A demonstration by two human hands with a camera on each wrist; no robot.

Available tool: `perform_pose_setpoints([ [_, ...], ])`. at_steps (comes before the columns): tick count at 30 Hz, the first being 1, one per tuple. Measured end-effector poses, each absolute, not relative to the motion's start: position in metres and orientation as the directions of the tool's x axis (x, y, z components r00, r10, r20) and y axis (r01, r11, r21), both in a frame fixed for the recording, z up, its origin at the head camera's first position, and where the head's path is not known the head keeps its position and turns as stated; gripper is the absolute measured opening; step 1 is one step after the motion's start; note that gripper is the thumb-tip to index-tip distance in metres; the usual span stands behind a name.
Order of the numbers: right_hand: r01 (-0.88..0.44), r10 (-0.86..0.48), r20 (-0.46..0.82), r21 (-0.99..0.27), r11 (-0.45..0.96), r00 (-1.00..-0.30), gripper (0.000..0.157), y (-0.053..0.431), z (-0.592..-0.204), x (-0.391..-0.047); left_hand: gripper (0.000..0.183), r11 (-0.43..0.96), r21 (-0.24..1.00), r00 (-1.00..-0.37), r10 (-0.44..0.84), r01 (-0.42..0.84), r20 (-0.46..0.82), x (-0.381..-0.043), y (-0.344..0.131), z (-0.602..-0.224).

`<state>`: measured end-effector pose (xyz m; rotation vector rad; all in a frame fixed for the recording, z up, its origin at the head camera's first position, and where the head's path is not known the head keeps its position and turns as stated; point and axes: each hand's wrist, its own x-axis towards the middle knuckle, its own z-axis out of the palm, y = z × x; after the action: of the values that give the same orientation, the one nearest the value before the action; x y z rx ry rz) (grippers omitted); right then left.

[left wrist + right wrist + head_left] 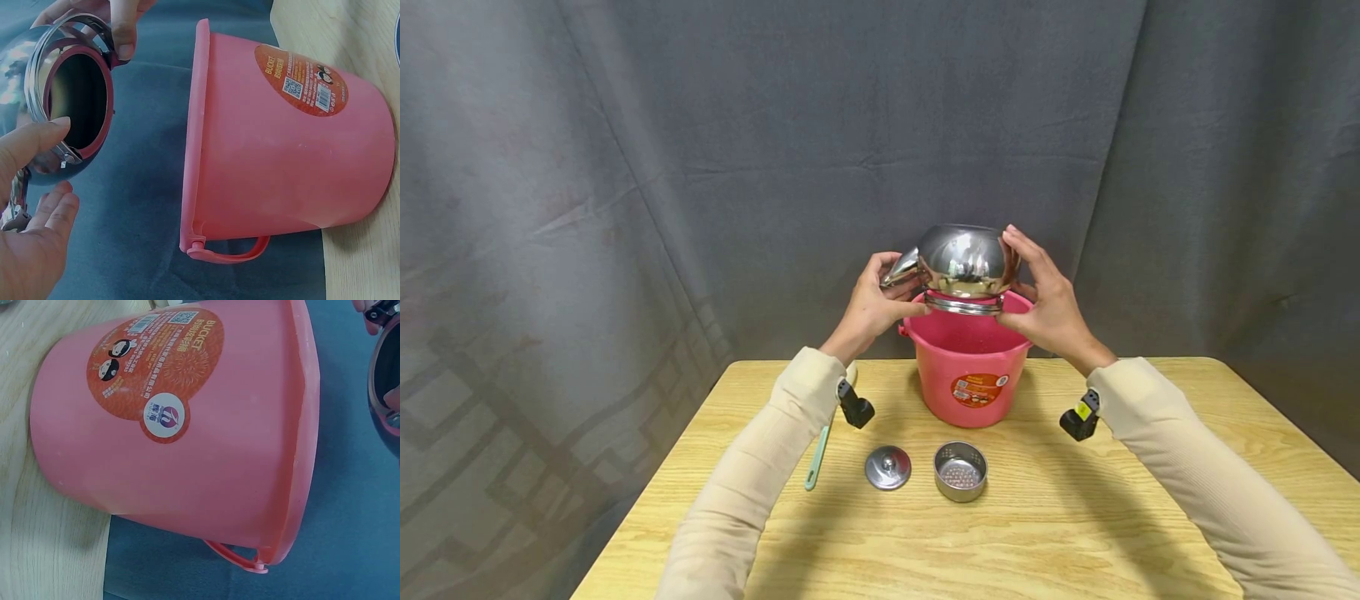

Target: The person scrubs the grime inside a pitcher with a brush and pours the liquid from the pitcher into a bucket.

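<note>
A shiny metal teapot (967,260) is held upside down in the air over the pink bucket (936,377). My left hand (871,307) grips it on the spout side, with the thumb at the rim. On the opposite side my right hand (1051,307) holds the pot's body, its fingertips reaching up toward the base. In the left wrist view the teapot's round mouth (80,103) shows dark inside, and its handle lies folded beside the rim. Only a sliver of the teapot (382,419) appears in the right wrist view. No liquid is seen coming out.
On the wooden table (1037,533), a small metal lid (887,468) lies left of a perforated metal strainer cup (961,472). A pale green handle (817,460) sticks out farther left, partly hidden by my left sleeve. A grey curtain (850,100) hangs behind the table.
</note>
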<state>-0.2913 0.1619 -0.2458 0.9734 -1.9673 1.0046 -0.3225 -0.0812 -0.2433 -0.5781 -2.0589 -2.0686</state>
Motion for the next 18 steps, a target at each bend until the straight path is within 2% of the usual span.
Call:
perform_pose_setpoints([
  [6, -0.840, -0.296, 0.819, -0.354, 0.412, -0.491, 0.094, 0.1637, -0.2464, -0.2896, 0.082, -0.044, 0.927, -0.913, 0.162, 0.373, 0.375, -0.3212, -0.0814, -0.2432],
  [18, -0.843, -0.299, 0.802, -0.415, 0.342, -0.517, 0.099, 0.1657, -0.2449, -0.2885, 0.082, -0.187, 0.901, -0.875, 0.228, 0.390, 0.426, -0.3176, -0.0878, -0.2455],
])
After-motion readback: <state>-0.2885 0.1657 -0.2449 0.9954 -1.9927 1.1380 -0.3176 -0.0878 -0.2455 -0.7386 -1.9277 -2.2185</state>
